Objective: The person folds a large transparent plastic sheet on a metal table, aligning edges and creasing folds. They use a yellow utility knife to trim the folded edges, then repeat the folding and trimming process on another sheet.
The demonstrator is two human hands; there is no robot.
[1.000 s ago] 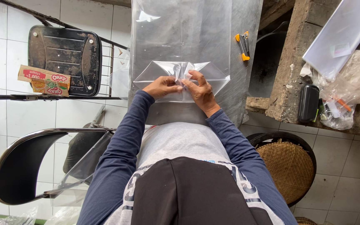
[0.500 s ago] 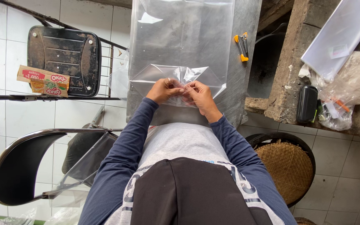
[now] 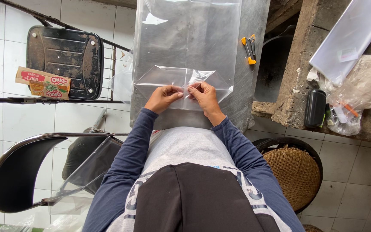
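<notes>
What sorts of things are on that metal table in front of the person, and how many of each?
Clear plastic sheets or bags: 2, a folded one pinched by the left hand and right hand, and a flat one beneath.
Orange-and-black cutters: 2, side by side.
Total: 4 on the metal table.

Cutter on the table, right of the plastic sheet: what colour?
Orange-yellow with black, on the cutter in the head view, beside the clear plastic sheet.

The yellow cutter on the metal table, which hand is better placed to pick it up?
Probably the right hand: the yellow cutter lies up and to its right side, while the left hand is farther off. Both hands pinch the clear plastic bag.
</notes>
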